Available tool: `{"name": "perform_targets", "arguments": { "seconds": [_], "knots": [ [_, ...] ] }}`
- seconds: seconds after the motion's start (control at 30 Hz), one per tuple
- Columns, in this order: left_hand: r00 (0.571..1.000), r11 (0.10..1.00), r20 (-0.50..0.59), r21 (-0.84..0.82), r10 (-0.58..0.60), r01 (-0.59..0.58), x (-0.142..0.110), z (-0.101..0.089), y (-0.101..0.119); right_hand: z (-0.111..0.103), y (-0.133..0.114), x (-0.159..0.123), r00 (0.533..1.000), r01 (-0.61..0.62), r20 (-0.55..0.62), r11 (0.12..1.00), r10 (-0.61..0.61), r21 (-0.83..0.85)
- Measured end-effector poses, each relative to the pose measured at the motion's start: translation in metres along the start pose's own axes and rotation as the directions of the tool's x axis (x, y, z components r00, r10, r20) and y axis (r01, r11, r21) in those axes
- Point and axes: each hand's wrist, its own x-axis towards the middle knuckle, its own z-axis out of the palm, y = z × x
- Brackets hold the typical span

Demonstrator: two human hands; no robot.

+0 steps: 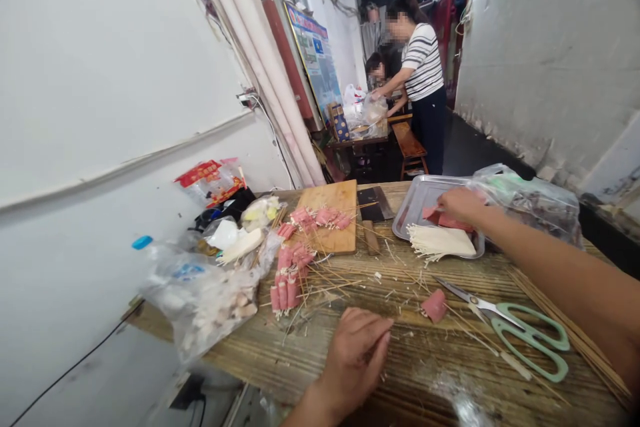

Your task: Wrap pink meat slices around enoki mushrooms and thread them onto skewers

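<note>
My right hand (461, 205) reaches over the metal tray (413, 203), its fingers closed on thin pink meat slices (434, 215). Beside it on the tray lies a bundle of white enoki mushrooms (443, 241). Over the near side of the table, my left hand (356, 350) is closed with fingers curled in, and nothing shows in it. One meat roll on a skewer (434, 307) lies to its right, by scissors (520, 327) with green handles. Several skewered meat rolls (287, 280) are grouped on the left, and more skewered rolls (325, 217) rest on the cutting board (330, 197).
A cleaver (375, 205) lies beside the board. Bare skewers (570, 333) line the right side. Plastic bags (530, 203) sit behind the tray, and another bag (220, 300) hangs at the left edge. Two people (423, 67) are at a far table.
</note>
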Motion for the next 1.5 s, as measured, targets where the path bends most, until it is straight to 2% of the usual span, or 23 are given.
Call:
{"name": "perform_targets", "arguments": {
  "seconds": [0.13,0.2,0.23,0.3,0.33,0.4,0.47,0.53,0.6,0.67,0.73,0.87,1.03,1.13,1.2,1.27,1.33,1.4,1.5],
  "knots": [
    [0.982,0.981,-0.048,-0.074,-0.183,0.179,-0.008,-0.005,0.0,-0.045,-0.018,-0.012,0.995,0.023,0.097,1.0,-0.023,0.005],
    [0.94,0.933,-0.055,-0.156,-0.336,0.324,-0.009,-0.003,-0.001,-0.07,-0.032,-0.027,0.982,0.103,0.154,0.993,-0.11,0.055],
    [0.905,0.887,-0.046,-0.222,-0.423,0.404,-0.008,0.0,-0.002,-0.081,-0.04,-0.037,0.967,0.148,0.191,0.983,-0.167,0.108],
    [0.807,0.735,0.01,-0.407,-0.59,0.542,-0.003,0.005,-0.003,-0.099,-0.058,-0.058,0.922,0.211,0.263,0.94,-0.283,0.268],
    [0.754,0.627,0.058,-0.515,-0.655,0.584,0.0,0.008,-0.003,-0.105,-0.068,-0.07,0.896,0.229,0.287,0.907,-0.338,0.353],
    [0.679,0.399,0.181,-0.692,-0.711,0.602,0.006,0.012,0.0,-0.11,-0.087,-0.093,0.853,0.237,0.312,0.845,-0.417,0.48],
    [0.656,0.214,0.316,-0.773,-0.686,0.597,0.008,0.013,0.005,-0.108,-0.106,-0.112,0.816,0.228,0.342,0.803,-0.466,0.55],
    [0.657,0.141,0.395,-0.781,-0.643,0.608,0.005,0.012,0.011,-0.1,-0.122,-0.128,0.786,0.194,0.382,0.78,-0.486,0.594],
    [0.661,0.191,0.379,-0.76,-0.648,0.622,-0.002,0.01,0.014,-0.09,-0.134,-0.14,0.767,0.154,0.403,0.753,-0.5,0.64],
    [0.674,0.308,0.301,-0.715,-0.675,0.628,-0.008,0.007,0.012,-0.079,-0.142,-0.15,0.764,0.136,0.393,0.723,-0.511,0.677],
    [0.708,0.431,0.245,-0.649,-0.662,0.627,-0.011,0.003,0.009,-0.07,-0.146,-0.157,0.783,0.163,0.355,0.72,-0.51,0.675],
    [0.793,0.625,0.215,-0.512,-0.57,0.589,-0.004,-0.004,0.007,-0.056,-0.149,-0.171,0.834,0.248,0.274,0.769,-0.479,0.59],
    [0.886,0.848,0.111,-0.26,-0.45,0.462,0.012,-0.012,0.014,-0.04,-0.148,-0.178,0.868,0.248,0.22,0.772,-0.446,0.585],
    [0.952,0.954,0.081,-0.03,-0.295,0.298,0.021,-0.02,0.012,-0.027,-0.149,-0.171,0.9,0.242,0.165,0.778,-0.403,0.58],
    [0.982,0.979,0.093,0.14,-0.162,0.148,0.026,-0.025,0.011,-0.017,-0.151,-0.165,0.923,0.289,0.061,0.789,-0.38,0.543],
    [0.986,0.952,0.161,0.306,-0.042,-0.009,0.027,-0.029,0.012,-0.005,-0.153,-0.16,0.925,0.359,-0.075,0.792,-0.372,0.494],
    [0.971,0.877,0.235,0.458,0.034,-0.141,0.019,-0.028,0.016,0.004,-0.153,-0.159,0.904,0.426,-0.177,0.78,-0.389,0.459],
    [0.953,0.79,0.292,0.563,0.083,-0.241,0.001,-0.021,0.023,0.011,-0.151,-0.162,0.885,0.465,-0.208,0.769,-0.417,0.439],
    [0.904,0.727,0.405,0.578,0.138,-0.371,-0.038,-0.008,0.033,0.013,-0.136,-0.171,0.888,0.46,-0.213,0.782,-0.408,0.421]
  ]
}}
